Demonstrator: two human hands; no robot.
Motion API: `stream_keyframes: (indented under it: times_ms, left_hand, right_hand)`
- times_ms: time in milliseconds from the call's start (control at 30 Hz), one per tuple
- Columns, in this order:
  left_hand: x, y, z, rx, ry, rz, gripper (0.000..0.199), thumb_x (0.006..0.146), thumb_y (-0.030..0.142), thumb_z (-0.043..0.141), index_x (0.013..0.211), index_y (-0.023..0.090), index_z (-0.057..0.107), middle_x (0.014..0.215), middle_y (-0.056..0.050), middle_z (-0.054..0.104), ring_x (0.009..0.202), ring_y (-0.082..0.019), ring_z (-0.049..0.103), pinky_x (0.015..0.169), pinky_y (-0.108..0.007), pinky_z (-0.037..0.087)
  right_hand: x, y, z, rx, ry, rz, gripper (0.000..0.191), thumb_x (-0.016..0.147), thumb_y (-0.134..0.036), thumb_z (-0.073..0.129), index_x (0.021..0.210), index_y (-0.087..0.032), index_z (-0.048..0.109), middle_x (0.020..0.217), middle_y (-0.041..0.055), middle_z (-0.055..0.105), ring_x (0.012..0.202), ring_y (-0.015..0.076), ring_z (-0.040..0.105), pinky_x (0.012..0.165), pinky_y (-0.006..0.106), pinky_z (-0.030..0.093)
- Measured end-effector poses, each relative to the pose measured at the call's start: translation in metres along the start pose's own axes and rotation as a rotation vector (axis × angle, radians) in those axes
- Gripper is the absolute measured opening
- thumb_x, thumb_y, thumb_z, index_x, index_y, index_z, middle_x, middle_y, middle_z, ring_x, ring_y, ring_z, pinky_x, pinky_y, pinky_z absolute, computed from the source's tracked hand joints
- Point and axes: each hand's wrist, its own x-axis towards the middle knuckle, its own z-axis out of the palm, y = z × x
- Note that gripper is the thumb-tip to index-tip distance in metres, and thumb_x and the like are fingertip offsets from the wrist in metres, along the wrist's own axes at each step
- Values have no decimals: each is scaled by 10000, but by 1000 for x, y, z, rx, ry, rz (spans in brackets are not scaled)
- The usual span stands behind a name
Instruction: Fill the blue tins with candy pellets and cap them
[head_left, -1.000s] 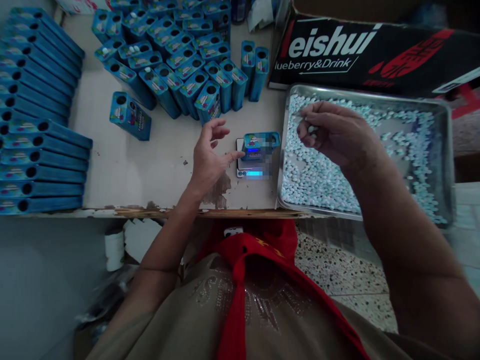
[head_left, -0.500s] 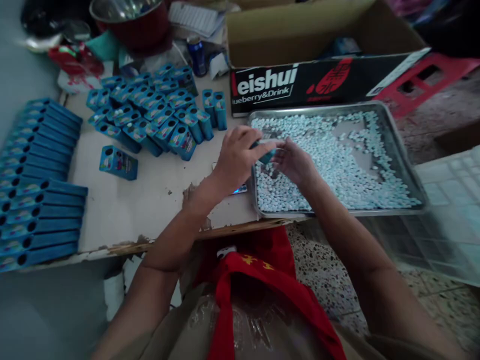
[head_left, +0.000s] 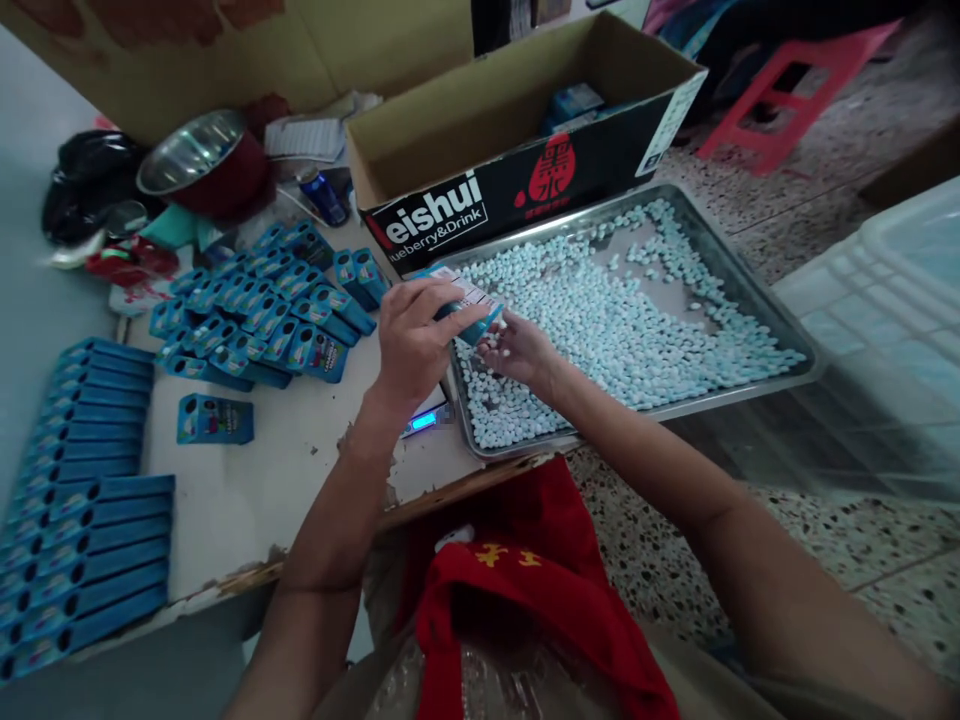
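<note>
My left hand [head_left: 421, 335] is wrapped round a small blue box [head_left: 472, 295], tilted over the left end of a metal tray [head_left: 806, 368]. Many pale blue-white tablets [head_left: 600, 330] lie spread in the tray. Just below the box's lower end is my right hand [head_left: 517, 350], palm up with curled fingers and a few tablets at them. A scale with a lit blue display [head_left: 424, 420] sits partly hidden beneath my left forearm and wrist. One blue box [head_left: 215, 419] lies alone on the table.
Blue boxes stand in a cluster [head_left: 262, 310] behind and in rows [head_left: 97, 420] at the left. A long open carton [head_left: 525, 170] borders the tray's back. Behind the cluster are a can [head_left: 322, 197] and a metal bowl [head_left: 199, 165]. A pink stool [head_left: 795, 95] stands beyond.
The camera view has turned and shifted. The box in my left hand now shows its white printed side and tilts toward my right hand. More of the scale's display is visible.
</note>
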Motion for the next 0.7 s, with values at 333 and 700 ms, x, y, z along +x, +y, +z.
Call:
stream_keyframes:
  times_ms: [333,700]
  left_hand:
    - [-54,-27,9,-248,229,-375,369,930,471,975,1259,320,901,1255,-67,847,1240,-331,778,1184,-475,594]
    - [-156,-43,4,-757,514,-819,717,653,430,1111,1238,263,731,1195,-57,843,1125,-273,823,1079,-433,684]
  right_hand:
    - [3,-6,-8,-75,-93,-48,95,1150,-193,599,1129,-241,678,853,63,719,660,167,652,535,210,600]
    - [2,-14,-24,-413,-120,-265,216,932,-120,807,960,-260,645,748,-13,664,547,102,515,398,135,361]
